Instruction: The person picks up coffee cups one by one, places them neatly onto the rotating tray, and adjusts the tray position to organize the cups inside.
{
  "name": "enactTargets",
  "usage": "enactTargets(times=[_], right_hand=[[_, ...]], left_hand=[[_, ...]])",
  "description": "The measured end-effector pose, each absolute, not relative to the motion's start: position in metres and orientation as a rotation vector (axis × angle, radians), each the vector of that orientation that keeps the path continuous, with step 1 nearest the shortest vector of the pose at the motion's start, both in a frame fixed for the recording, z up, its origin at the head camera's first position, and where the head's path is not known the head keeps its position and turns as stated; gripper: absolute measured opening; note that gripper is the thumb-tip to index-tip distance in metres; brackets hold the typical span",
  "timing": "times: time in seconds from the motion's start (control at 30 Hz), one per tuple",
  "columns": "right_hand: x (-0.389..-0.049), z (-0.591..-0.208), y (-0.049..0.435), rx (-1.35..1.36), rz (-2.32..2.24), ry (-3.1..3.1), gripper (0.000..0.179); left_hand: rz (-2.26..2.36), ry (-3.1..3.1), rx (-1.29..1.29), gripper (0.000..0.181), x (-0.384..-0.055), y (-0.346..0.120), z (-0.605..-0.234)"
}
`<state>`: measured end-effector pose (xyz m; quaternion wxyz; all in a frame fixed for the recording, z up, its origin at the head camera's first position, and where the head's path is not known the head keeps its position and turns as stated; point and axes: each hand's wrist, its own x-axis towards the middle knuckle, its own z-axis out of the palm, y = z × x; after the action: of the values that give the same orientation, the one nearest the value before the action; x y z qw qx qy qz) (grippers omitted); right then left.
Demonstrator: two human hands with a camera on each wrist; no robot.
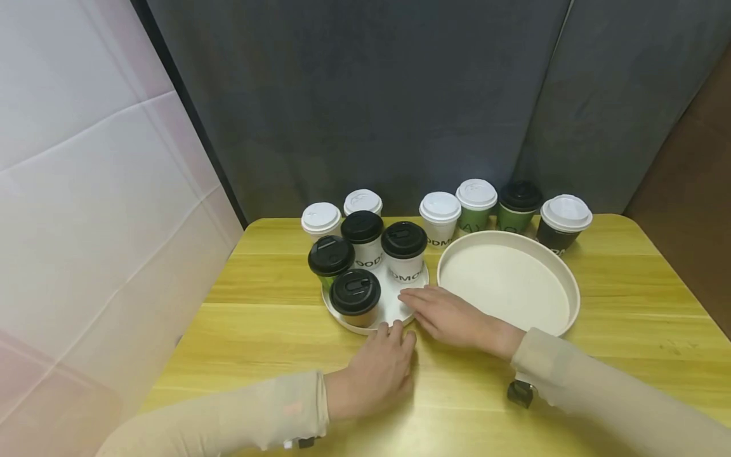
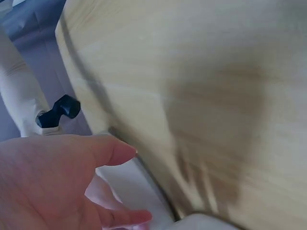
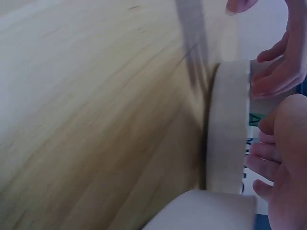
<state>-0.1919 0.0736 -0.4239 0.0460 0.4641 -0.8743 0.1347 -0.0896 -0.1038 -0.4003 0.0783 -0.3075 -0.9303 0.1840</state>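
The person's left hand (image 1: 374,371) is nearest, at the near rim of the white tray (image 1: 389,301), thumb and fingers apart, clamped on nothing. The right hand (image 1: 451,317) reaches over the white tray's right edge, fingers extended, gripping nothing; how firmly either hand touches cannot be told. On the white tray, set on the counter (image 1: 257,355), stand 4 black-lidded cups (image 1: 355,298). Any shift seems best made low on the rim, slowly and level, lest cups tip. Just right of the white tray lies the cream tray (image 1: 508,285); beyond it are 6 more cups (image 1: 440,219).
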Motion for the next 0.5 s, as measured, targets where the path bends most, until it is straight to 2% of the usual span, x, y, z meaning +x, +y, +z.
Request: enactTargets(times=[0.13,0.27,0.37,0.5], right_hand=[[-0.192,-0.414,0.071,1.386,0.546,-2.691,0.045],[-0.191,-0.399,0.065,1.321,0.725,-2.716,0.044],[-0.191,-0.389,0.06,1.294,0.824,-2.71,0.043],[-0.192,-0.38,0.054,1.311,0.928,-2.664,0.043]], left_hand=[[0.413,-2.735,-0.901,0.046,-0.095,-0.104,-0.379],[0.178,-2.625,-0.83,0.031,-0.108,-0.109,-0.339],[0.043,-2.561,-0.765,0.022,-0.125,-0.117,-0.307],[-0.065,-2.602,-0.645,0.022,-0.156,-0.136,-0.272]])
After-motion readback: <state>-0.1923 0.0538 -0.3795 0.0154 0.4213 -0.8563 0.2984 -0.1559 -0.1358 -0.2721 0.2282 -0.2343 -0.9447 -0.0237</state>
